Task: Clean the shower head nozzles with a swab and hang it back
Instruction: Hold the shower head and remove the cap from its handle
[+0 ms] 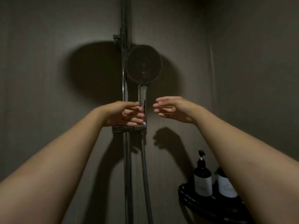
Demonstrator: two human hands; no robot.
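Note:
A round dark shower head [143, 64] stands upright in its holder [129, 127] on the chrome wall rail [124, 84], nozzle face toward me. Its chrome handle [142, 94] runs down into the holder, and the metal hose [145, 175] hangs below. My left hand [124, 114] is curled around the lower part of the handle, just above the holder. Just right of the handle, without touching it, my right hand [171, 109] hovers with its fingers spread and nothing in it. No swab is in view.
The shower wall is dim grey-brown with strong shadows. A black corner shelf [191, 199] at the lower right carries two dark pump bottles [202, 178] with pale labels, one partly hidden behind my right forearm. A small bracket [116, 38] sits higher on the rail.

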